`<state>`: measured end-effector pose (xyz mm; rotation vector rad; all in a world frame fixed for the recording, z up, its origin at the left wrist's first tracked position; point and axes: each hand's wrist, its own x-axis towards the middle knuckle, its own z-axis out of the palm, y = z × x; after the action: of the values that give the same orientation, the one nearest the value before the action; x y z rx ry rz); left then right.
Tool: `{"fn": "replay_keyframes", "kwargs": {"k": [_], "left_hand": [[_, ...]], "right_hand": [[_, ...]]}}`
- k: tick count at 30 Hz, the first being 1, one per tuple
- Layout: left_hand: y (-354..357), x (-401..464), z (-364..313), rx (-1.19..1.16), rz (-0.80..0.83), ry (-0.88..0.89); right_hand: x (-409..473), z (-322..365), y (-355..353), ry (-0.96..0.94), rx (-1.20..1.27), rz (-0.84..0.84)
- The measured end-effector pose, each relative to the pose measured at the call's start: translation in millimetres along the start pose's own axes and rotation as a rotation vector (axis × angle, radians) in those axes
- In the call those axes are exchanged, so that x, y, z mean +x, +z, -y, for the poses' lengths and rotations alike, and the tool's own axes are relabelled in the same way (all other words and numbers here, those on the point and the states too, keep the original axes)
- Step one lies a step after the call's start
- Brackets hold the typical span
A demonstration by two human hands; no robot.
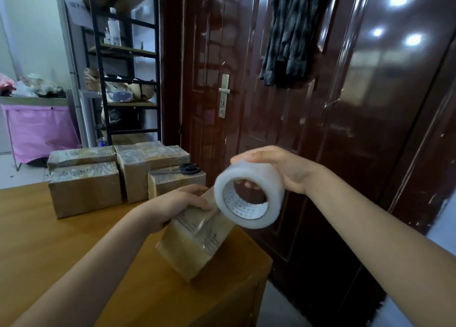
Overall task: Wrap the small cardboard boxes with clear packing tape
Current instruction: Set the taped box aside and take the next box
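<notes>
Head view: my left hand [183, 204] grips the tilted box [197, 238] at frame centre on the tabletop [49, 240]; right hand [278, 168] grips the tape roll [249, 196] touching it. Mid-wrap, I judge; next, pull tape around.

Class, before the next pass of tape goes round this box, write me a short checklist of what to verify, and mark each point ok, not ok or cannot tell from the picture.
1. Left hand grips the box: ok.
2. Right hand holds the tape roll, fingers through its core: ok.
3. Box tilted on the table, near its corner: not ok, it could slip off.
4. Tape running from roll to box: cannot tell.
5. Scissors at hand, on a wrapped box: ok.
</notes>
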<state>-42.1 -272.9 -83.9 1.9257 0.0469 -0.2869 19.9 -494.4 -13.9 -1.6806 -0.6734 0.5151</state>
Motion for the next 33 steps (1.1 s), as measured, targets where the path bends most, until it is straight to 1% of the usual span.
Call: {"fn": "replay_keyframes", "kwargs": {"k": [1, 2, 3, 4, 5, 8, 9, 10, 12, 13, 14, 15, 16, 19, 20, 21, 25, 28, 31, 33], "left_hand": [[-6, 3, 6, -0.068, 0.017, -0.030], [-10, 4, 12, -0.111, 0.026, -0.044], [-14, 6, 17, -0.116, 0.014, -0.051], [-18, 7, 20, -0.074, -0.023, -0.044], [-22, 7, 21, 0.032, -0.076, -0.017], [-21, -1, 11, 0.523, -0.305, 0.173], [-17, -9, 4, 0.642, -0.341, 0.228], [-9, -18, -3, 0.726, -0.322, 0.237], [12, -27, -4, 0.913, -0.201, 0.132], [23, -27, 0, 1.040, -0.165, 0.064], [33, -26, 6, 1.169, -0.175, 0.007], [39, -25, 11, 1.263, -0.221, -0.020], [42, -23, 15, 1.304, -0.275, -0.021], [44, -20, 19, 1.295, -0.344, 0.011], [44, -21, 19, 1.306, -0.354, 0.012], [44, -21, 19, 1.316, -0.357, 0.012], [45, -22, 18, 1.338, -0.347, 0.002], [44, -23, 17, 1.331, -0.347, -0.008], [44, -24, 15, 1.347, -0.341, -0.005], [43, -23, 15, 1.348, -0.340, -0.002]], "right_hand": [[6, 0, 2, -0.014, 0.092, 0.017], [12, -3, 4, -0.028, 0.134, 0.030], [17, -7, 6, -0.045, 0.140, 0.038], [23, -12, 10, -0.068, 0.130, 0.033], [28, -18, 13, -0.097, 0.120, 0.013], [37, -33, 25, -0.180, 0.101, -0.083], [39, -38, 30, -0.196, 0.085, -0.119], [41, -43, 36, -0.206, 0.071, -0.165], [40, -56, 46, -0.250, 0.060, -0.299], [39, -62, 51, -0.285, 0.081, -0.369], [36, -70, 56, -0.324, 0.129, -0.422], [33, -79, 61, -0.359, 0.190, -0.455], [30, -89, 64, -0.375, 0.253, -0.472], [19, -107, 76, -0.306, 0.458, -0.451], [16, -108, 77, -0.300, 0.479, -0.436], [14, -107, 75, -0.309, 0.451, -0.427], [-4, -87, 61, -0.344, 0.204, -0.375], [-28, -76, 49, -0.342, 0.140, -0.371], [-59, -76, 35, -0.231, 0.062, -0.354], [-78, -77, 23, -0.104, -0.025, -0.284]]}}
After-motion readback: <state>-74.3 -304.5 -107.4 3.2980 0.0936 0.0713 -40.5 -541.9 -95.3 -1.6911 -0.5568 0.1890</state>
